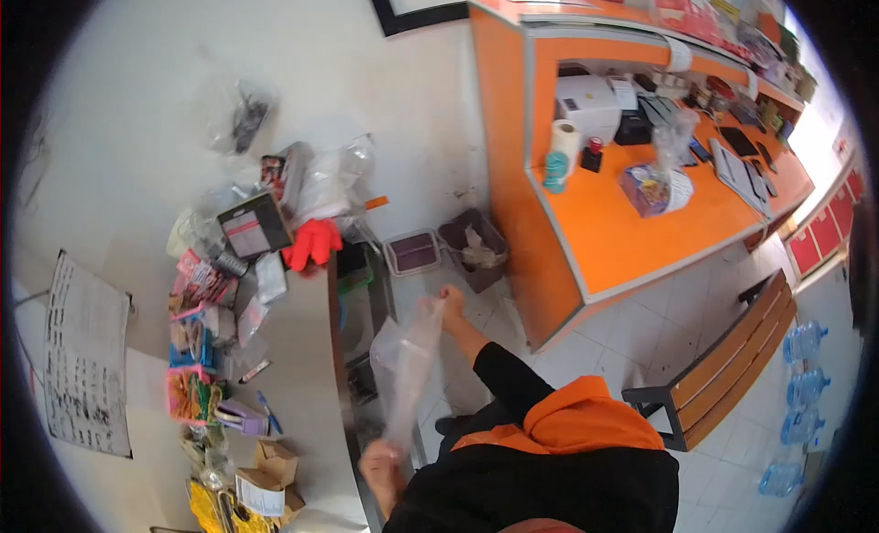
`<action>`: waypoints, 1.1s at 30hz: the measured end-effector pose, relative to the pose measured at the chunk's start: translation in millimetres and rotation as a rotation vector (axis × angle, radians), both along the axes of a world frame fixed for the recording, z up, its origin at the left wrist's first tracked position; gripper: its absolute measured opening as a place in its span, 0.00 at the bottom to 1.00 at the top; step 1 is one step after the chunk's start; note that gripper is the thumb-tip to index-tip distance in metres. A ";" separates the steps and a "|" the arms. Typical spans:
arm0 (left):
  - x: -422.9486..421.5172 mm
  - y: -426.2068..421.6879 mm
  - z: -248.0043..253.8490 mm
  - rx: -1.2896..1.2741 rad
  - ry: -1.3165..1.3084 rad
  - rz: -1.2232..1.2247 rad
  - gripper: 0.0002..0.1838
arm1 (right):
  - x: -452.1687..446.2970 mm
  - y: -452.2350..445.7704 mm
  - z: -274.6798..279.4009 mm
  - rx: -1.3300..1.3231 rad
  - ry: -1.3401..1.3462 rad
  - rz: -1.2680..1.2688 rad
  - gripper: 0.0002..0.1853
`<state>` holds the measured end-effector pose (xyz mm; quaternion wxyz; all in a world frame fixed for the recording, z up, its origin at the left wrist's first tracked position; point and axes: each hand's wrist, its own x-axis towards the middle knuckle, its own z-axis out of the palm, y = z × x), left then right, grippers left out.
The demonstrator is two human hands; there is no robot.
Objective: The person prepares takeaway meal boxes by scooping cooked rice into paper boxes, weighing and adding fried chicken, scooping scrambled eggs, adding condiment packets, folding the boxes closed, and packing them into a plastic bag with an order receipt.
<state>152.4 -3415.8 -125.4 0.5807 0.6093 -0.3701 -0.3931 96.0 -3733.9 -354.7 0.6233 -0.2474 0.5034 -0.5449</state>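
A clear plastic bag is stretched between my two hands, beside the edge of the grey table. My left hand is closed on its lower end, close to the table edge. The far end is pinched in the fingers of my right hand, with that arm reaching out in a black sleeve. A loose flap of the bag hangs out on the table side. The bag looks thin and see-through, and I cannot make out anything inside it.
The grey table holds a cardboard box, a purple tape dispenser, baskets and a red glove. Beyond my right hand stand a waste bin and an orange counter. A wooden bench and water bottles are at right.
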 end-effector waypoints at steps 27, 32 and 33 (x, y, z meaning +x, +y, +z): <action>179.1 74.7 -4.9 0.203 -0.486 1.317 0.14 | 236.4 86.5 76.9 -1.814 1.216 2.193 0.39; 182.8 -23.4 -29.6 0.265 -0.522 0.434 0.19 | 300.6 114.1 126.9 -1.284 1.309 3.148 0.52; 199.6 -37.0 -39.6 0.555 -0.474 0.294 0.20 | 306.1 111.1 134.1 -1.444 1.251 3.048 0.52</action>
